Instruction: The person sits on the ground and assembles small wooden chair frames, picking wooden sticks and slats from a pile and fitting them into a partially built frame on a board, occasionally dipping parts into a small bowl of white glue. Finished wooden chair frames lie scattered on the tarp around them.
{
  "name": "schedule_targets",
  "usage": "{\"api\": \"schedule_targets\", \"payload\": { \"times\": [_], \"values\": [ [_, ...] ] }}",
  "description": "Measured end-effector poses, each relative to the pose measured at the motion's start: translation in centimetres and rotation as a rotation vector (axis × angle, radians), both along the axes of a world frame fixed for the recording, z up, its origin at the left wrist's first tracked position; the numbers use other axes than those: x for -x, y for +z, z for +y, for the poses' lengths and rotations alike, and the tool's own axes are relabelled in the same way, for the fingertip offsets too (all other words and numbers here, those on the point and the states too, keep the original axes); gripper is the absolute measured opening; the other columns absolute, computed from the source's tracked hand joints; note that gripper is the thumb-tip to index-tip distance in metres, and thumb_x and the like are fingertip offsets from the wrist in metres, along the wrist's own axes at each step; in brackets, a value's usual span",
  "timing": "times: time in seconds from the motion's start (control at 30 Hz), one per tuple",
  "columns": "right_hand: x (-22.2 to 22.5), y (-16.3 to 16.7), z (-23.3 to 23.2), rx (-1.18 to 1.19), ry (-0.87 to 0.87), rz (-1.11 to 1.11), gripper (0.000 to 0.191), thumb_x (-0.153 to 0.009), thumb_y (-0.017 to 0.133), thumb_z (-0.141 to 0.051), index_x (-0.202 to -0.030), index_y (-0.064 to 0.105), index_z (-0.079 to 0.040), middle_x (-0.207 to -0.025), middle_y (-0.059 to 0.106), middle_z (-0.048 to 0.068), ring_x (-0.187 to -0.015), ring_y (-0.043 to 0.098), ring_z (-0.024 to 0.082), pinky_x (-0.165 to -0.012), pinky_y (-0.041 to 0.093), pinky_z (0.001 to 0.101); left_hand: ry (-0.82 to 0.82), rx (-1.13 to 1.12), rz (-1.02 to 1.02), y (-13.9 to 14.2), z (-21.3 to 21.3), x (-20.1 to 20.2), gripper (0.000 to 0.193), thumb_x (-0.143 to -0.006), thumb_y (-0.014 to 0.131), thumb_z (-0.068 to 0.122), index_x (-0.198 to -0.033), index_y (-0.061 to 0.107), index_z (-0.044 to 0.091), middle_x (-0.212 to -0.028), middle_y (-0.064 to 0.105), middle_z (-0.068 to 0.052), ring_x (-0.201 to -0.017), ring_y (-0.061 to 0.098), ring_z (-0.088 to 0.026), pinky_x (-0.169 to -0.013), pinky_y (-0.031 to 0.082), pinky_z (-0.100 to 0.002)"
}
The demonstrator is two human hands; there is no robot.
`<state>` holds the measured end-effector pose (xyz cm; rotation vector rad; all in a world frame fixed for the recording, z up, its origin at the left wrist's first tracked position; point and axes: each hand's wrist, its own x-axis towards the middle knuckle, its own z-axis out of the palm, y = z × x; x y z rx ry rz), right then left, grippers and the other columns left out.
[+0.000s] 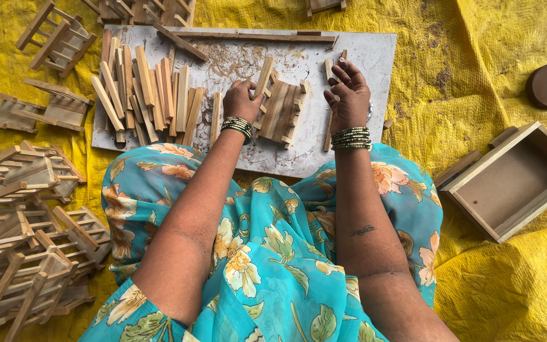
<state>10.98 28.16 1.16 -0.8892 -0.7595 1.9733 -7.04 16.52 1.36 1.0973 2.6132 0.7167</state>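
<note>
Two hands work at a small slatted wooden frame (280, 109) lying on the white board (375, 50). Left hand (240, 101), its grip curled shut, pins the frame's left edge; right hand (348, 92) pinches a short wood piece (329, 68). Holding the frame flat should help alignment. Loose slats (144, 95) crowd the left; bare board lies right.

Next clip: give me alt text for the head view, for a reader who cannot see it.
A seated person's left hand holds a small slatted wooden piece on a white board over the lap, while the right hand pinches a short stick. Loose wooden slats lie on the board's left; finished wooden frames and an open wooden box rest on yellow sheeting.
</note>
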Motion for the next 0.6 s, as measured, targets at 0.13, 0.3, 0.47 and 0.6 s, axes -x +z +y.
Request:
{"api": "schedule_targets", "payload": {
  "times": [0.13, 0.3, 0.47, 0.6],
  "values": [
    [0.04, 0.00, -0.04, -0.001, 0.005, 0.003, 0.058, -0.079, 0.056, 0.010, -0.132, 0.062, -0.011, -0.131, 0.067, 0.007, -0.107, 0.065, 0.020, -0.085, 0.057, 0.0361, -0.003, -0.008, 0.006, -0.14, -0.07, 0.11, 0.026, -0.081, 0.084, 0.021, -0.101, 0.073, 0.009, -0.095, 0.068, -0.008, -0.080, 0.070, -0.023, -0.078, 0.057, -0.039],
    [0.12, 0.13, -0.16, -0.008, 0.003, -0.009, 0.058, -0.079, 0.056, 0.010, -0.133, 0.062, -0.011, -0.131, 0.067, 0.007, -0.106, 0.065, 0.019, -0.086, 0.057, 0.0359, 0.008, -0.004, -0.027, 0.01, -0.05, 0.18, 0.025, -0.082, 0.084, 0.021, -0.101, 0.072, 0.009, -0.095, 0.068, -0.007, -0.079, 0.070, -0.021, -0.077, 0.058, -0.038],
    [0.26, 0.36, -0.30, -0.006, -0.006, -0.022, 0.058, -0.078, 0.055, 0.011, -0.132, 0.062, -0.010, -0.131, 0.067, 0.008, -0.106, 0.066, 0.019, -0.085, 0.058, 0.0355, 0.010, 0.001, -0.024, 0.26, -0.13, 0.00, 0.023, -0.083, 0.083, 0.020, -0.098, 0.071, 0.008, -0.095, 0.067, -0.007, -0.078, 0.070, -0.021, -0.076, 0.058, -0.039],
    [0.27, 0.33, -0.36, -0.011, -0.003, -0.023, 0.058, -0.078, 0.055, 0.011, -0.132, 0.062, -0.010, -0.131, 0.067, 0.008, -0.107, 0.066, 0.020, -0.085, 0.058, 0.0355, 0.017, 0.001, -0.033, 0.28, -0.18, -0.02, 0.023, -0.082, 0.083, 0.020, -0.098, 0.070, 0.008, -0.096, 0.066, -0.006, -0.077, 0.069, -0.021, -0.074, 0.058, -0.039]
  ]
}}
